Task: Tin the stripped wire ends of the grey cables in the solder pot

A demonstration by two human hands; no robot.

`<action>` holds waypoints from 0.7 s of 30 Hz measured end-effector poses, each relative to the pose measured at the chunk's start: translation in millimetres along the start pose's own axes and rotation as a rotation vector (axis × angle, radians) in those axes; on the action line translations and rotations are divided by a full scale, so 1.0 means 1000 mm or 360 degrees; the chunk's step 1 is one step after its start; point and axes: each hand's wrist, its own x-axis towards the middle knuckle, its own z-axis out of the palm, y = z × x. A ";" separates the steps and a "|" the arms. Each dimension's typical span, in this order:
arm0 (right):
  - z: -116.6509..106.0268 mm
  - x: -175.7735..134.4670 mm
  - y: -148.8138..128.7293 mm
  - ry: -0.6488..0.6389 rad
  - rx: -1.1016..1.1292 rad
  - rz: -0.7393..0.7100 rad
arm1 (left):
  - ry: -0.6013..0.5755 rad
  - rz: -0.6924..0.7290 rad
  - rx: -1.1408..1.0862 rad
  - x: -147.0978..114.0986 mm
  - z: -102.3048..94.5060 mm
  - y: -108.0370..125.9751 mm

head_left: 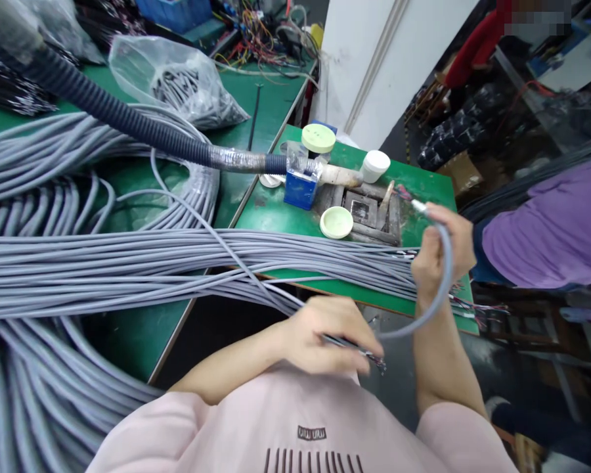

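Observation:
My right hand (446,246) pinches a grey cable (443,282) close to its stripped end, where a white sleeve and a few thin coloured wires (404,192) stick out. This end is above the green board, just right of a square, dirty metal solder pot (363,209). From there the cable curves down toward my left hand (329,335). That hand is closed in front of my chest around another cable end, with thin dark wires (377,360) poking out past the fingers. A long bundle of grey cables (285,253) lies beneath and beyond both hands, its stripped ends to the right.
A black corrugated hose (142,131) crosses the table to a blue block (300,189). Around the pot are a pale green dish (336,223), a white cup (375,165) and a lidded jar (318,138). Coiled cables fill the left. A person in purple (551,223) stands at right.

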 end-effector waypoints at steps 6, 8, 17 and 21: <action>0.021 0.022 0.007 -0.0089 -0.0011 0.0129 | -0.0554 0.0082 0.0730 -0.004 0.014 -0.046; 0.032 0.020 0.005 -0.0290 0.0000 0.0122 | -0.0311 0.0089 0.1147 -0.004 0.013 -0.076; 0.069 0.014 0.014 -0.0747 -0.0077 0.0057 | -0.0130 0.0149 0.1381 -0.010 0.000 -0.116; 0.075 0.011 0.016 -0.0819 -0.0113 -0.0041 | -0.0118 0.0186 0.1430 -0.010 0.002 -0.117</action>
